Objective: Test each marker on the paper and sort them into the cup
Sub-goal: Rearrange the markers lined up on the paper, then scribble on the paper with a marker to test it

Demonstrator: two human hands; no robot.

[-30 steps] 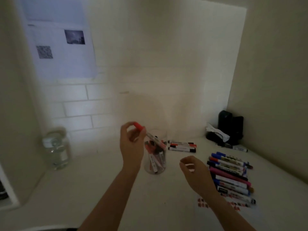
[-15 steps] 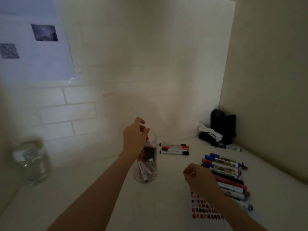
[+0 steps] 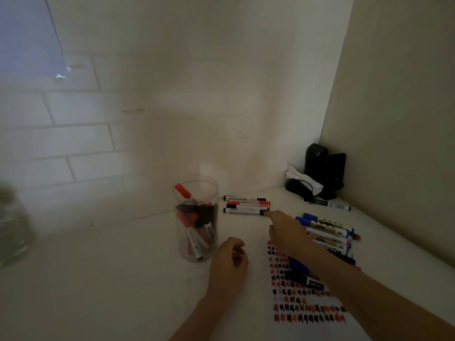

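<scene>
A clear plastic cup [image 3: 197, 222] stands on the white table [image 3: 110, 279], holding red and black markers. Just right of it, the left hand [image 3: 230, 262] hovers loosely curled, holding nothing. The right hand [image 3: 286, 232] reaches forward, fingertip touching the nearest black-capped white marker [image 3: 243, 211] of three lying behind the scribbled test paper [image 3: 307, 311].

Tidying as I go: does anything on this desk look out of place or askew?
One red-capped marker in the clear cup leans tilted, its cap poking above the rim. The other markers lie in neat rows. Nothing looks spilled or broken.
</scene>
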